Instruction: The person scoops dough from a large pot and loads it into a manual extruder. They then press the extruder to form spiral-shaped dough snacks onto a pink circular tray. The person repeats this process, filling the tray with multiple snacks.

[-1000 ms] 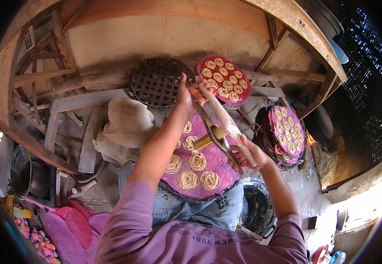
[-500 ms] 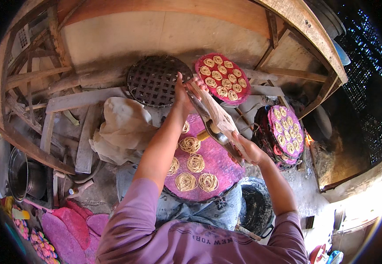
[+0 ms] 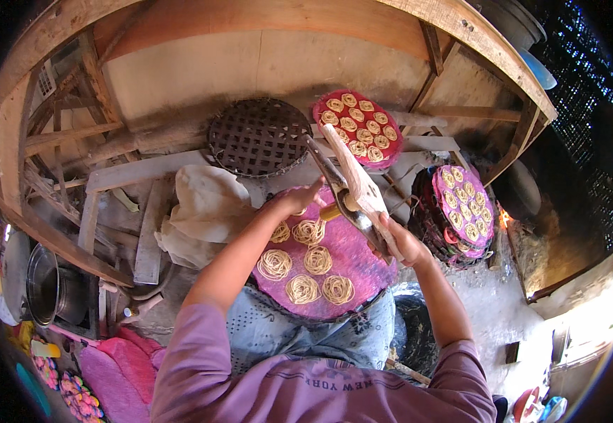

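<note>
A hand press with a pale wooden lever, a grey metal-like arm and a yellow cylinder slants over the round pink mat before me. My right hand is closed round its lower right end. Beside the yellow cylinder, my left hand is off the upper ends of the press, fingers apart; whether a fingertip touches the press I cannot tell. Several pale coils of thin dough strands lie on the mat's left and front parts. The mat rests over my lap on patterned blue cloth.
Filled round mats stand at the back, one red and one pink. Left of the red one leans a dark woven tray. A pale cloth sack lies left, a black bucket right. Wooden beams arch overhead; fire glows far right.
My left hand has let go of the upper ends of the press and come down toward the mat. My right hand still grips the lower end.
</note>
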Motion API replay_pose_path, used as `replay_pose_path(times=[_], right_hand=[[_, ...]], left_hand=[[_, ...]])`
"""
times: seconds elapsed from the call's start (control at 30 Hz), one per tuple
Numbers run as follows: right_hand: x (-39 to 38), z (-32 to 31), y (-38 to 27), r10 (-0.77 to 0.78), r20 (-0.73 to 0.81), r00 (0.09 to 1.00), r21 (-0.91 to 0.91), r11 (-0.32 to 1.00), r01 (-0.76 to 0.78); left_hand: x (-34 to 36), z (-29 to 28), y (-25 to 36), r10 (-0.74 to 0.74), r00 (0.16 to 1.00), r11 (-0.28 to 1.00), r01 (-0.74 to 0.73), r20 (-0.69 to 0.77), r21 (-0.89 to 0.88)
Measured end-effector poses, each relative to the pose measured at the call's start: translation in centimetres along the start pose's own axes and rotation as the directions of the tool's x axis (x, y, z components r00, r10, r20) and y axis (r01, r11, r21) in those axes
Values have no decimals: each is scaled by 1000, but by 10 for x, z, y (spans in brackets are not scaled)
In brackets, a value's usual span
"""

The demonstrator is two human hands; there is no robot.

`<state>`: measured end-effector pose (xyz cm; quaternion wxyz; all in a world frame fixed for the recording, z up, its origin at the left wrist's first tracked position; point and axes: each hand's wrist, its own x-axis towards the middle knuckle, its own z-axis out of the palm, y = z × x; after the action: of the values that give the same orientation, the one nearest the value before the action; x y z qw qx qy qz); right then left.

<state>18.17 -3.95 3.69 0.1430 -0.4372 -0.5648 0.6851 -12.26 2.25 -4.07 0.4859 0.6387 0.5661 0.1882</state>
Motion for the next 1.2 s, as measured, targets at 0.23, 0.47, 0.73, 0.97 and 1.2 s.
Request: replay_pose_path(times=[0.23, 0.47, 0.73, 0.97, 1.2], right_hand=[[2, 5, -1, -69, -24, 997, -66, 996, 67], [6, 5, 1, -98, -102, 990, -94, 992, 88], [-15, 2, 9, -168, -95, 981, -98, 982, 159], [-47, 2, 30, -283, -161, 945, 7, 958, 288], [-78, 0, 50, -335, -239, 912, 71, 930, 360]], left_hand=[[19, 27, -11, -43, 999, 986, 41, -13, -163], [-13, 14, 10, -206, 974, 962, 218, -91, 163], [-42, 40, -35, 425, 816, 874, -258, -392, 411], [-79, 53, -20, 330, 791, 856, -20, -516, 517], [-93, 46, -8, 426, 756, 742, 23, -497, 671]])
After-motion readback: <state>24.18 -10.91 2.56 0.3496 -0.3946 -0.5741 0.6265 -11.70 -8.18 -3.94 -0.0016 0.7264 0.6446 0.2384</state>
